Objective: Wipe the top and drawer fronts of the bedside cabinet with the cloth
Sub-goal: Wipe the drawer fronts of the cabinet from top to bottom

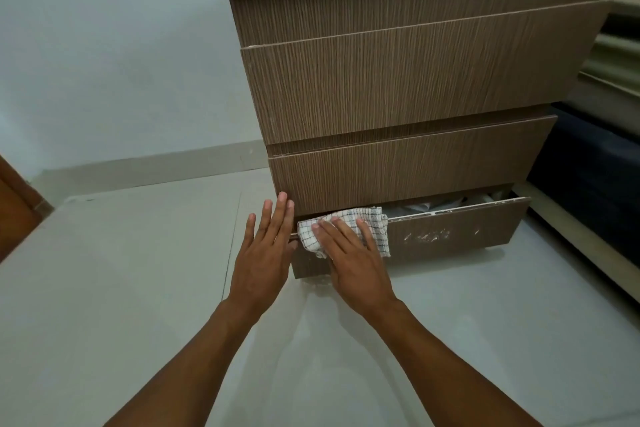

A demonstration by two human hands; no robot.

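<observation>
A brown wood-grain bedside cabinet (408, 87) with several drawers stands in front of me. Its bottom drawer (457, 232) is pulled partly out, with pale scuffs on its front. A white checked cloth (375, 220) lies over the left part of that drawer front. My right hand (349, 260) presses flat on the cloth, fingers spread. My left hand (265, 250) is flat with fingers extended, its fingertips touching the cabinet's lower left corner beside the drawer edge, holding nothing.
Pale floor tiles (138, 288) spread around the cabinet. A light wall (104, 62) rises behind on the left. A dark bed base (595, 191) stands close on the right. A wooden door edge (17, 211) shows at far left. Papers show inside the bottom drawer.
</observation>
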